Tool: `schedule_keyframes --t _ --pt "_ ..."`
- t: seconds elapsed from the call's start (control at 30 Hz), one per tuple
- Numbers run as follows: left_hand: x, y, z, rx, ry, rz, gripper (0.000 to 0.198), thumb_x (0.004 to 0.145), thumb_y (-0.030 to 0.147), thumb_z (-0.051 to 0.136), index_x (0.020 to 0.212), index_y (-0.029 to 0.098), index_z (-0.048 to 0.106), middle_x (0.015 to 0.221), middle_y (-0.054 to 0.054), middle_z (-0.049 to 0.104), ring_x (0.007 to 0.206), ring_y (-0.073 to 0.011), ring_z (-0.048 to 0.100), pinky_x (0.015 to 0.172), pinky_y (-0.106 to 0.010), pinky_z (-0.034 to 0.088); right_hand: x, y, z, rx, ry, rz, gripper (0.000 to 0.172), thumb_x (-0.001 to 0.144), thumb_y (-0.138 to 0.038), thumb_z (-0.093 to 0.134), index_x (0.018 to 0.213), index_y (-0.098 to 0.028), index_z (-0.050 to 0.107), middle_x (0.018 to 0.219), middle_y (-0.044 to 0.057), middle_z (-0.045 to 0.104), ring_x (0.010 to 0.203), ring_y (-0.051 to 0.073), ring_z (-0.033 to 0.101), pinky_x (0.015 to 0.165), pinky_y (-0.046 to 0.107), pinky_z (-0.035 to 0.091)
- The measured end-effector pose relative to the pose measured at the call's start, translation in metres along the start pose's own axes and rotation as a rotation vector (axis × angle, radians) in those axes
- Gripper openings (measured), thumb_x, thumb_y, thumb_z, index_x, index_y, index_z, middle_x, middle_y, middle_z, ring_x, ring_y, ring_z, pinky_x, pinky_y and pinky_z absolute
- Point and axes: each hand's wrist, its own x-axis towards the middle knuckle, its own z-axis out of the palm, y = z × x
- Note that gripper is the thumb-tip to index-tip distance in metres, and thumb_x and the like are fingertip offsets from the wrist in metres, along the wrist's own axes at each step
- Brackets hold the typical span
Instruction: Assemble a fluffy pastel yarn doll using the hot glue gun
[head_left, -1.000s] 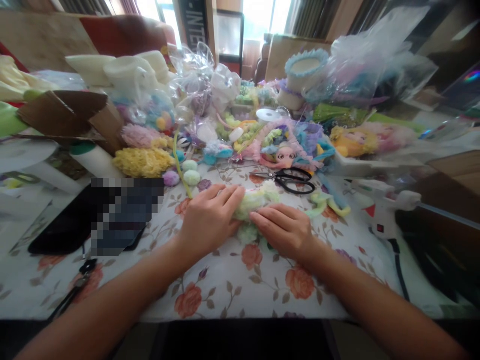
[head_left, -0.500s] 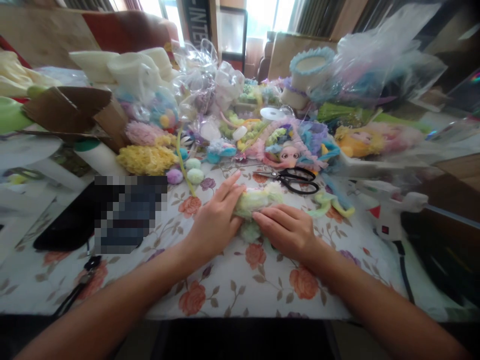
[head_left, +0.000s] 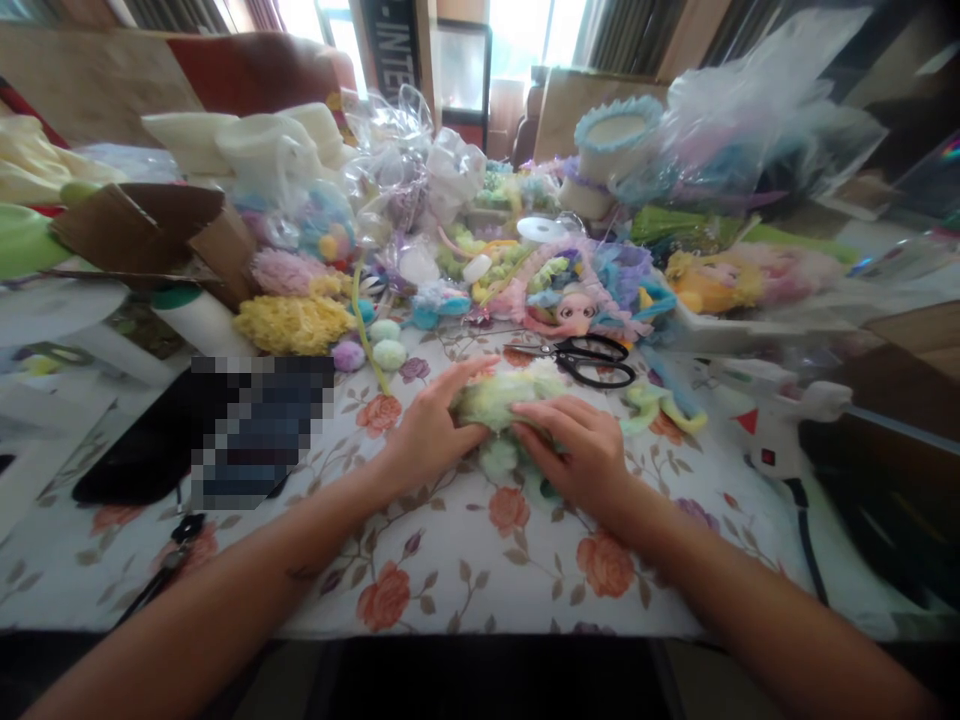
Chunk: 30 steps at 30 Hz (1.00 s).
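Note:
A fluffy pale yellow-green piece (head_left: 496,402) lies on the flowered tablecloth in front of me, a tuft hanging toward the near side. What exactly it is made into cannot be told. My left hand (head_left: 429,428) cups its left side, thumb at the near edge and fingers along the far side. From the right, my right hand (head_left: 581,442) grips it with bent fingers on top and the thumb underneath. Just beyond the piece lie black-handled scissors (head_left: 592,350), blades pointing left. A fuzzy blue and yellow-green strip (head_left: 667,408) rests to the right of my right hand.
On the left are a black phone (head_left: 135,440) and a blurred-out dark item (head_left: 259,430). A white glue gun (head_left: 795,405) with a cord sits at the right. Pom-poms (head_left: 388,353), a doll's head (head_left: 577,310), a ribbon spool (head_left: 541,230) and plastic bags crowd the back.
My left hand has turned, its thumb and fingers spreading wider around the fluffy piece. My right fingers have shifted onto its top, and more of the piece shows.

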Motion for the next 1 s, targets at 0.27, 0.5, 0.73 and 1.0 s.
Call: schedule_keyframes --t 0.27,0.5,0.73,1.0 --pt "0.002 -0.002 0.006 -0.052 0.006 0.094 0.057 0.071 0.005 0.062 0.126 0.023 0.063 0.127 -0.006 0.068 0.121 -0.024 0.062 0.106 -0.04 0.049 -0.001 -0.001 0.006 -0.02 0.0 -0.035 0.012 0.093 -0.015 0.064 0.102 -0.016 0.071 0.072 0.003 0.069 0.065 0.014 0.062 0.06 0.026 0.052" --pt "0.005 0.003 0.003 -0.181 -0.048 -0.013 0.055 0.069 0.007 0.064 0.123 0.019 0.066 0.126 -0.007 0.071 0.117 -0.0246 0.065 0.106 -0.039 0.049 0.0 0.0 -0.003 -0.14 -0.083 -0.316 0.021 0.095 -0.005 0.053 0.106 -0.011 0.069 0.075 0.004 0.067 0.067 0.015 0.061 0.059 0.029 0.049" --pt "0.006 0.001 0.002 -0.327 -0.103 -0.13 0.063 0.064 0.003 0.058 0.124 0.02 0.067 0.124 -0.007 0.072 0.108 -0.0235 0.067 0.098 -0.036 0.052 0.002 -0.005 -0.005 -0.215 -0.153 -0.386 0.015 0.096 -0.007 0.056 0.103 -0.007 0.069 0.071 0.004 0.068 0.064 0.015 0.059 0.057 0.03 0.046" --pt "0.004 0.005 -0.007 -0.443 -0.156 -0.118 0.059 0.069 0.009 0.055 0.124 0.026 0.069 0.127 -0.002 0.07 0.12 -0.0261 0.062 0.102 -0.036 0.05 -0.002 -0.003 -0.006 -0.239 -0.18 -0.379 0.013 0.097 -0.01 0.055 0.102 -0.01 0.068 0.071 0.002 0.066 0.063 0.015 0.055 0.056 0.03 0.042"
